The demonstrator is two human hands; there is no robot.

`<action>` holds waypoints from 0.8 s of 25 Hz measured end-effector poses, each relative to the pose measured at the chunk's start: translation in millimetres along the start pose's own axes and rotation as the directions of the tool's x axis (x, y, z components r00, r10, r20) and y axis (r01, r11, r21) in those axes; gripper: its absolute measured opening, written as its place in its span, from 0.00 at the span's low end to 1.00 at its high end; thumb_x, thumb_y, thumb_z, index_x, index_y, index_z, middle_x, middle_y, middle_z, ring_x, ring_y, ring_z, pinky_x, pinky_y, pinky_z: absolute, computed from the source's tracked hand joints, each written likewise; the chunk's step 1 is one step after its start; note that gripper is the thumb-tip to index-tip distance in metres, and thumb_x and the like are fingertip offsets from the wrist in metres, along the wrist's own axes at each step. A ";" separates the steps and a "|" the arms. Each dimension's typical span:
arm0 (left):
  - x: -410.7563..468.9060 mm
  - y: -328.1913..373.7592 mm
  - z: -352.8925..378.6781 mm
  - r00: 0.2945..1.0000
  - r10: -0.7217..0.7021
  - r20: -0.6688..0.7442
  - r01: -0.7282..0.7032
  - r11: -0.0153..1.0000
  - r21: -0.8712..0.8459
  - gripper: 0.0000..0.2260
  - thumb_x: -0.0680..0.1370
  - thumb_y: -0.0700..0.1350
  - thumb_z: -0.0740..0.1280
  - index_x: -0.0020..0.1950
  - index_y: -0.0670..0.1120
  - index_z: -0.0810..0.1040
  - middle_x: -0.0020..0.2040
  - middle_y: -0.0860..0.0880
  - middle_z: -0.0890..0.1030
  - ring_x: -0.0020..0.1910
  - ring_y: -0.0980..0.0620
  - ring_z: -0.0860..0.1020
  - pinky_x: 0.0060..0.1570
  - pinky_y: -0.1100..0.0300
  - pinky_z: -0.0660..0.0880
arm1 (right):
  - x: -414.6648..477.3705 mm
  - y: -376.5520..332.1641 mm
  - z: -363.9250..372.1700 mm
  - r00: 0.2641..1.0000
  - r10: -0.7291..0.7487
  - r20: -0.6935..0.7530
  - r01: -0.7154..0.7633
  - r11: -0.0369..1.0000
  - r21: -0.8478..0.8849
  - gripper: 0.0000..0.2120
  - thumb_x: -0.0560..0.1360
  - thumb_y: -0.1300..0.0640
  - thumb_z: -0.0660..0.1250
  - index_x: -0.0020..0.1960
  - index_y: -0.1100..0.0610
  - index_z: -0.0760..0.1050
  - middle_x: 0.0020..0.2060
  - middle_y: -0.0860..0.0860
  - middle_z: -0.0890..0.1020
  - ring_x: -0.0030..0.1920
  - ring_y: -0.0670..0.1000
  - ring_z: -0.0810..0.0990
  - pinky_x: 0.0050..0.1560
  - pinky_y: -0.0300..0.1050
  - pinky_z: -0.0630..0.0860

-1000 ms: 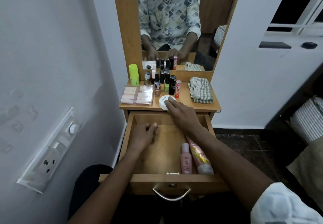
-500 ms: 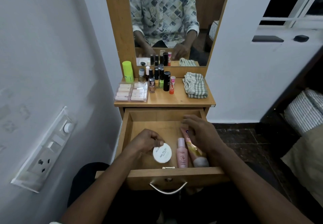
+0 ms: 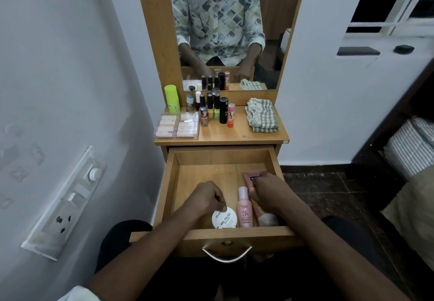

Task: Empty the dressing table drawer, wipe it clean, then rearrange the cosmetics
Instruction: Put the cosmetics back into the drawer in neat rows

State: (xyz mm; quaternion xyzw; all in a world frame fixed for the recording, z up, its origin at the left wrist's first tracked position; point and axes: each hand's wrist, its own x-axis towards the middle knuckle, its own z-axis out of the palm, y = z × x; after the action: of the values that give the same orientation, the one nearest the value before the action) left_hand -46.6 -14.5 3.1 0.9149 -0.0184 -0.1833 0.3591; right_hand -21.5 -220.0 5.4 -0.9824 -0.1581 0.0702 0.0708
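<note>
The wooden drawer [image 3: 169, 183] stands pulled out below the tabletop. At its front lie a round white nail-polish-remover tub [image 3: 222, 219], a pink bottle [image 3: 244, 209] and a pink tube [image 3: 254, 178] along the right wall. My left hand [image 3: 206, 198] pinches the tub's upper rim with curled fingers. My right hand [image 3: 270, 194] lies curled over the tube's middle and hides that part. The rest of the drawer floor is bare wood.
On the tabletop [image 3: 234, 134] stand a green bottle [image 3: 172, 99], a clear case of small tubes [image 3: 177, 125], several nail polishes and lipsticks [image 3: 215, 108] and a folded checked cloth [image 3: 262, 115]. A mirror rises behind. A switchboard [image 3: 63, 204] is on the left wall.
The white tub went from the tabletop, under my right hand, into the drawer front, now held by my left hand. My right hand moved down onto the pink tube.
</note>
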 end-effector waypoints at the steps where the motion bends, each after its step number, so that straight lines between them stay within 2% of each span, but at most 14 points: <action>1: 1.1 -0.4 0.6 1.000 0.000 0.001 0.000 1.000 0.009 0.07 0.70 0.38 0.77 0.47 0.40 0.86 0.45 0.45 0.86 0.46 0.51 0.83 0.46 0.60 0.80 | -0.4 -0.4 0.2 1.000 0.006 -0.005 -0.006 1.000 0.010 0.13 0.78 0.48 0.64 0.54 0.57 0.79 0.51 0.54 0.81 0.41 0.48 0.77 0.49 0.43 0.79; 5: -2.3 1.4 -0.8 0.996 -0.079 -0.038 0.073 0.989 -0.130 0.03 0.74 0.35 0.72 0.47 0.38 0.84 0.40 0.42 0.84 0.38 0.46 0.84 0.39 0.54 0.83 | -4.9 -1.7 -1.8 1.000 0.012 -0.016 -0.012 1.000 -0.004 0.14 0.78 0.48 0.65 0.56 0.56 0.78 0.55 0.54 0.80 0.44 0.49 0.79 0.48 0.42 0.77; 6: -4.2 2.5 -4.5 0.991 -0.093 -0.096 0.076 0.984 -0.163 0.02 0.75 0.35 0.70 0.45 0.39 0.83 0.38 0.41 0.84 0.35 0.45 0.84 0.37 0.52 0.83 | -6.2 -2.2 -2.8 1.000 0.005 -0.025 -0.005 1.000 -0.003 0.14 0.78 0.48 0.65 0.58 0.56 0.77 0.58 0.54 0.79 0.47 0.50 0.79 0.49 0.42 0.77; 8: -4.9 4.2 -17.0 0.930 -0.064 -0.363 0.019 0.992 -0.126 0.06 0.77 0.39 0.67 0.41 0.41 0.83 0.36 0.45 0.83 0.34 0.45 0.83 0.36 0.51 0.81 | -7.6 -3.2 -6.6 0.998 -0.011 -0.059 0.011 1.000 -0.003 0.17 0.78 0.46 0.63 0.61 0.55 0.76 0.62 0.54 0.77 0.53 0.51 0.79 0.51 0.42 0.76; 10: -7.9 12.0 -39.3 0.741 -0.101 -0.664 -0.034 0.982 -0.187 0.08 0.78 0.43 0.66 0.42 0.43 0.83 0.38 0.51 0.83 0.39 0.49 0.81 0.38 0.58 0.76 | -6.9 -3.7 -10.1 0.996 -0.017 -0.091 0.016 1.000 -0.007 0.18 0.79 0.45 0.62 0.63 0.55 0.75 0.63 0.53 0.76 0.54 0.51 0.79 0.50 0.42 0.75; 11: -9.0 16.9 -53.1 0.632 -0.158 -0.759 -0.070 0.963 -0.259 0.07 0.78 0.44 0.67 0.45 0.44 0.83 0.40 0.51 0.82 0.41 0.51 0.80 0.37 0.61 0.73 | -6.0 -3.9 -10.8 0.995 -0.016 -0.098 0.015 1.000 -0.007 0.18 0.79 0.44 0.62 0.63 0.55 0.75 0.62 0.53 0.76 0.54 0.51 0.79 0.50 0.41 0.75; 13: -7.8 21.3 -82.0 0.448 -0.276 -0.850 -0.090 0.932 -0.350 0.07 0.78 0.44 0.67 0.49 0.43 0.81 0.44 0.49 0.81 0.43 0.51 0.78 0.37 0.64 0.70 | -5.5 -4.9 -10.6 0.994 -0.020 -0.106 0.019 1.000 -0.013 0.18 0.79 0.45 0.61 0.63 0.55 0.75 0.61 0.53 0.77 0.53 0.50 0.80 0.49 0.41 0.75; 15: 6.4 14.1 -106.9 0.324 -0.348 -0.880 -0.043 0.924 -0.381 0.12 0.77 0.48 0.68 0.56 0.42 0.78 0.53 0.44 0.79 0.51 0.46 0.77 0.49 0.57 0.73 | -4.6 -5.4 -9.8 0.994 -0.022 -0.111 0.021 1.000 -0.008 0.17 0.80 0.46 0.61 0.62 0.55 0.76 0.59 0.52 0.77 0.51 0.50 0.80 0.47 0.41 0.75; 17: 26.8 0.8 -126.5 0.323 -0.466 -0.824 0.108 0.883 -0.457 0.21 0.77 0.54 0.67 0.64 0.43 0.74 0.63 0.41 0.75 0.62 0.41 0.74 0.60 0.46 0.71 | -2.8 -4.7 -9.4 0.992 -0.021 -0.124 0.021 1.000 -0.004 0.16 0.80 0.46 0.61 0.60 0.55 0.76 0.58 0.52 0.78 0.49 0.50 0.79 0.46 0.40 0.73; 18: 34.1 -3.7 -133.4 0.351 -0.527 -0.774 0.169 0.849 -0.501 0.24 0.77 0.56 0.66 0.66 0.41 0.73 0.64 0.40 0.75 0.63 0.40 0.73 0.61 0.45 0.70 | -1.8 -4.2 -8.8 0.991 -0.025 -0.130 0.025 1.000 -0.006 0.16 0.80 0.47 0.61 0.60 0.55 0.76 0.58 0.52 0.78 0.49 0.50 0.79 0.45 0.40 0.73; 20: 42.9 -10.0 -141.4 0.438 -0.568 -0.697 0.178 0.814 -0.553 0.24 0.76 0.56 0.68 0.62 0.37 0.76 0.61 0.41 0.79 0.58 0.42 0.77 0.54 0.50 0.75 | -0.5 -2.8 -7.6 0.991 -0.030 -0.133 0.029 1.000 -0.010 0.15 0.80 0.48 0.62 0.61 0.55 0.77 0.58 0.52 0.78 0.49 0.50 0.80 0.46 0.41 0.75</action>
State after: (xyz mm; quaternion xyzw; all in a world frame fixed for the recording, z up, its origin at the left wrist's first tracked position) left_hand 41.8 77.8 78.0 0.7719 0.4017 0.2025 0.4492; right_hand -21.6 -218.4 13.3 -0.9827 -0.1677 0.0026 0.0781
